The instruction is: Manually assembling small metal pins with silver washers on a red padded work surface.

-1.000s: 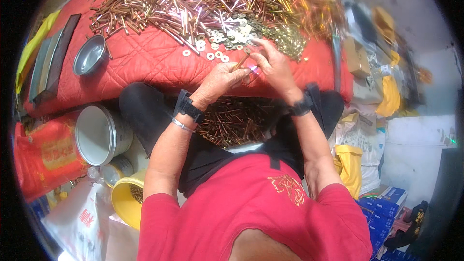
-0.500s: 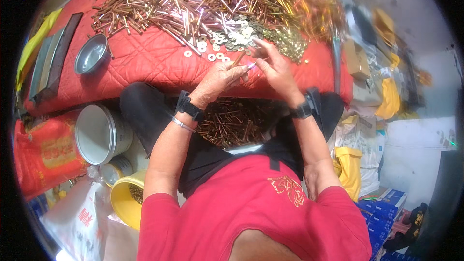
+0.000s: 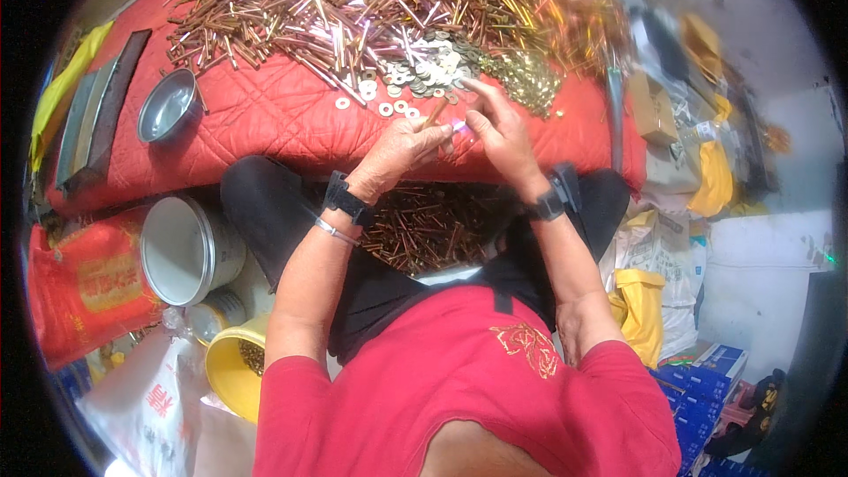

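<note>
My left hand (image 3: 399,148) is closed around a slim brass-coloured metal rod (image 3: 437,111), whose upper end sticks out above the thumb. A small shiny purplish tip (image 3: 458,126) shows between my two hands; whether it belongs to the same rod I cannot tell. My right hand (image 3: 503,137) is beside it, thumb close to that tip and forefinger stretched toward the pile of flat round washers (image 3: 433,66). Its other fingers are partly hidden. A few loose washers (image 3: 386,109) lie on the red quilted cover (image 3: 283,106) just beyond my left hand.
A large heap of metal rods (image 3: 353,0) covers the far side, with small gold-coloured pieces (image 3: 530,79) at its right. A metal bowl (image 3: 170,106) sits at left. More rods (image 3: 424,230) lie between my legs. A white bucket (image 3: 181,252) and yellow bucket (image 3: 231,371) stand lower left.
My right forefinger has straightened toward the washers, and the right hand has shifted slightly. The left hand keeps its grip in nearly the same place.
</note>
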Tool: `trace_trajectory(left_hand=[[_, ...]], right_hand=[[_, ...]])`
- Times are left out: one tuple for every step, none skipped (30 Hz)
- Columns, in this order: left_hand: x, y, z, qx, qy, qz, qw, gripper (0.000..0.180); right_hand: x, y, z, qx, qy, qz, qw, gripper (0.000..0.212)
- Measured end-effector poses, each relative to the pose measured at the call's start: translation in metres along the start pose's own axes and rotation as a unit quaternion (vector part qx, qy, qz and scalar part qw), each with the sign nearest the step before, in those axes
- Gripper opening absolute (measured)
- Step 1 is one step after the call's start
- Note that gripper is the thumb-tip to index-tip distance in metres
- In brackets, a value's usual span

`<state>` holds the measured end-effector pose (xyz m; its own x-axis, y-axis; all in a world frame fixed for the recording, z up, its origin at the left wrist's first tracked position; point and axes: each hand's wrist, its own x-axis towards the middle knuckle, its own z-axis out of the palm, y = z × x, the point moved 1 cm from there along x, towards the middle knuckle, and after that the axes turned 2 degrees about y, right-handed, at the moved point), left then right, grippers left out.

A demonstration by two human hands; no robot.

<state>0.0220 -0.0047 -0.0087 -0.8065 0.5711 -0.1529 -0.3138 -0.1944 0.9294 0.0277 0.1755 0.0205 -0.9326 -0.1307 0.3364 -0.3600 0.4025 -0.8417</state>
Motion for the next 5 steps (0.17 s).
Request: trace_trajectory(left_hand=[[-0.0007,0.0011,0.0011,-0.004,-0.004,-0.006,1.000,0.024],[-0.0008,0.0012,0.0015,-0.003,-0.005,-0.004,1.000,0.023],[-0.0009,0.0020,0.0017,0.000,-0.006,-0.002,1.000,0.023],[-0.0009,0.0027,0.0018,0.002,-0.008,0.000,1.000,0.023],[0.0009,0.0037,0.0026,0.004,-0.011,0.000,1.000,0.023]], right_hand=[[0.0002,0.0006,-0.0012,-0.007,-0.003,0.021,1.000,0.038],[0.0005,0.0007,-0.0031,-0.014,-0.006,0.043,0.999,0.039],[0.0008,0.0003,-0.0050,-0.021,-0.007,0.064,0.998,0.039],[0.0009,0.0008,-0.0053,-0.036,-0.006,0.029,0.999,0.039],[0.0007,0.0034,-0.0040,-0.051,-0.005,-0.006,0.999,0.039]])
